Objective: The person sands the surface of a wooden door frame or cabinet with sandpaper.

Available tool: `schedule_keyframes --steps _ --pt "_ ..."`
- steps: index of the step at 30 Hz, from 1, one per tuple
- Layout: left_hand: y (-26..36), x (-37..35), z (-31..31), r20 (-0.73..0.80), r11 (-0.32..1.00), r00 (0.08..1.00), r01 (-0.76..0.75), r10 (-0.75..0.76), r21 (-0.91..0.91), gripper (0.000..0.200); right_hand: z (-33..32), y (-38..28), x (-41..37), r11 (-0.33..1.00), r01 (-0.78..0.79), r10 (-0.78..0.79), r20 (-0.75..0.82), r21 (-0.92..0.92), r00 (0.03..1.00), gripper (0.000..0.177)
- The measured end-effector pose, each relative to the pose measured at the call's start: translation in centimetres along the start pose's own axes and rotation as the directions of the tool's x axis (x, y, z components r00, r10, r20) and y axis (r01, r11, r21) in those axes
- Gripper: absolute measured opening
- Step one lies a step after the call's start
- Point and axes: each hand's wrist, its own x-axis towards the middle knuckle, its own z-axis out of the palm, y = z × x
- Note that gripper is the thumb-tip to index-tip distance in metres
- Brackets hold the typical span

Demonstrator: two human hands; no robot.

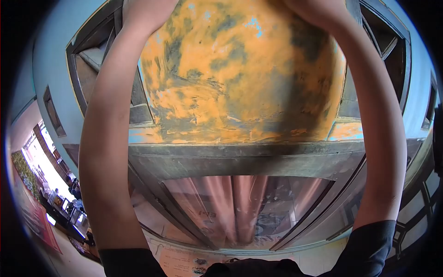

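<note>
Both my arms reach up in front of me against a wall panel (pixel 230 83) patched with orange-yellow and dark grey, with small light-blue spots. At the top edge of the view is my left hand (pixel 152 11), close to the panel's upper left. My right hand (pixel 318 10) is by its upper right. Only the wrist and lower part of each hand show; the fingers are cut off by the frame, so what they hold, if anything, is hidden. A dark shadow falls down the panel's right side.
Dark wooden frames (pixel 143 108) flank the panel. Below runs a grey wooden beam (pixel 240 159) over a glass pane (pixel 235 207) with pinkish curtains. Light-blue wall (pixel 57 69) lies to the left. Beyond an opening at far left, people (pixel 74 189) and cluttered objects appear.
</note>
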Motion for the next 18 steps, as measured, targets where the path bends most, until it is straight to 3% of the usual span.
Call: schedule_keyframes --steps 1,2,5,6,9,12,15,16,17,18 --pt "0.1 -0.2 -0.1 -0.007 1.000 1.000 -0.002 0.002 -0.007 0.062 0.0 0.7 0.8 0.994 -0.088 0.089 0.013 -0.059 0.996 0.047" --pt "0.2 -0.1 0.0 -0.018 1.000 1.000 -0.002 0.002 -0.015 0.062 1.2 1.5 2.0 0.965 -0.206 0.191 -0.103 -0.165 0.976 0.054" --pt "-0.3 0.1 0.2 -0.035 0.999 0.999 -0.023 0.021 -0.041 0.061 2.3 -0.3 4.4 0.892 -0.413 0.397 -0.122 -0.183 0.910 0.061" --pt "-0.5 -0.1 0.3 -0.034 0.998 0.999 -0.032 0.030 -0.053 0.060 3.0 -1.0 5.1 0.918 -0.344 0.332 -0.092 -0.198 0.939 0.064" --pt "-1.3 0.1 0.5 -0.052 0.995 0.997 -0.068 0.065 -0.071 0.059 3.1 -2.9 5.5 0.985 0.143 -0.138 0.056 -0.093 0.989 0.065" --pt "-1.7 0.2 0.8 -0.065 0.991 0.994 -0.090 0.084 -0.101 0.058 1.7 -0.2 8.3 0.945 -0.314 0.323 0.112 -0.091 0.940 0.065" --pt "-2.8 1.1 2.2 -0.088 0.993 0.991 -0.108 0.104 -0.044 0.058 4.1 -0.4 9.0 0.845 -0.477 0.464 -0.112 -0.241 0.878 0.063" --pt "-2.5 1.0 1.8 -0.082 0.993 0.992 -0.101 0.095 -0.066 0.058 2.7 -2.2 8.8 0.908 -0.382 0.394 0.040 -0.175 0.918 0.063" --pt "-1.9 0.5 1.0 -0.073 0.992 0.994 -0.090 0.084 -0.089 0.058 4.5 -3.1 8.7 0.949 -0.230 0.219 -0.072 -0.218 0.973 0.063" --pt "-1.6 0.2 0.5 -0.068 0.991 0.995 -0.078 0.071 -0.110 0.057 4.4 -2.7 8.2 0.986 -0.053 0.053 -0.002 -0.157 0.999 0.063"
